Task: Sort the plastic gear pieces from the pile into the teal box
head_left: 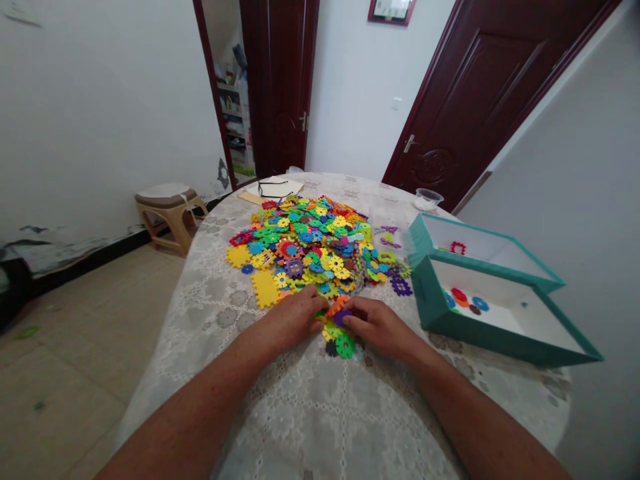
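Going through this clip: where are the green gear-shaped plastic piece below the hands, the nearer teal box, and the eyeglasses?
green gear-shaped plastic piece [345,345]: head view, its centre
nearer teal box [425,300]: head view, its left outer wall
eyeglasses [274,181]: head view, a temple arm

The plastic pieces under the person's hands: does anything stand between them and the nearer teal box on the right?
Only the person's own right hand, which rests with the left hand on the cluster of plastic pieces. Past that hand, just lace tablecloth separates the cluster from the teal box.
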Tool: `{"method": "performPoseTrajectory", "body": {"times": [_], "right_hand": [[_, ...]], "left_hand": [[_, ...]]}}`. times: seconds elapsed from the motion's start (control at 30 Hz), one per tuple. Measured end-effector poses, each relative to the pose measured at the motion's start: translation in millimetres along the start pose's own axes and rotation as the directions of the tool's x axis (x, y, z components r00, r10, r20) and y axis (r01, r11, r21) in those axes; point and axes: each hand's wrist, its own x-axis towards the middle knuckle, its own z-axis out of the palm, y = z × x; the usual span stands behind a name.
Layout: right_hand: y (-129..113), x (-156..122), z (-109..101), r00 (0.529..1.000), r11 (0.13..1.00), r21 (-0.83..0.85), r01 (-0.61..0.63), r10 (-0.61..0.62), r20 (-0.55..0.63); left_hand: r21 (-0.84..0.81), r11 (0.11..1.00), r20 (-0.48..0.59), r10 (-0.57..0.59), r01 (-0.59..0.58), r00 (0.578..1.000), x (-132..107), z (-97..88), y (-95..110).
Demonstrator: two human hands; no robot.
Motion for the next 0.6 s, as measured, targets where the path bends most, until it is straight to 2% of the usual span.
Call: {"method": "performPoseTrajectory", "body": {"times": [0.13,0.2,0.37,0.6], "right_hand": [[-4.1,-8.1,-12.2,0.978,1.000,-0.001,0.009,-0.009,0.209],[-5.6,-11.9,-13.7,0.963,0.998,-0.058,0.023,-0.006,0.269],[-10.7,-15.6,-9.3,0.968,0.961,-0.250,0.122,-0.060,0.243],[-12.1,-16.6,-8.2,0.975,0.960,-0.261,0.102,-0.044,0.218]], "left_hand": [[0.018,1.000,-0.010,0.001,-0.001,1.000,1.7,1.3,2.9],[0.043,0.999,-0.014,-0.026,0.026,1.000,3.2,1.5,6.7],[0.083,0.993,-0.027,-0.087,0.089,0.996,4.8,1.5,11.8],[0.019,0.995,-0.029,-0.102,0.103,0.994,2.3,-2.0,3.8]]}}
